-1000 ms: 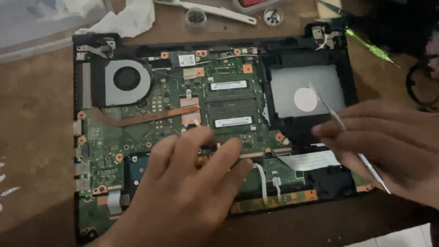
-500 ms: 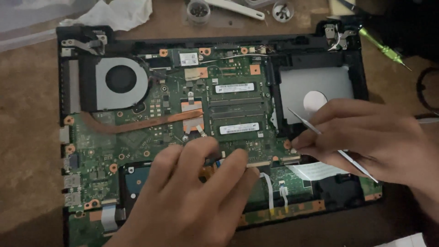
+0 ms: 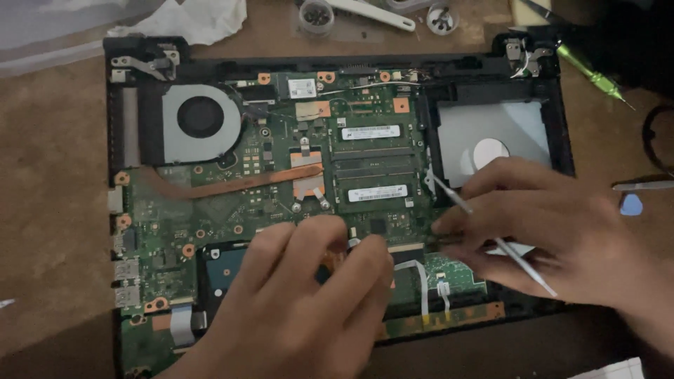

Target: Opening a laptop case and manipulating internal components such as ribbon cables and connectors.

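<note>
The right hand pinches a thin metal probe in a narrow grip, its tip near the memory modules of the opened laptop on the tabletop. A slip could scratch the board. The left hand presses flat, holding nothing, hiding the connector beneath.

A makeshift repair bench: an opened laptop on a brown table, with a green screwdriver nearby.
</note>
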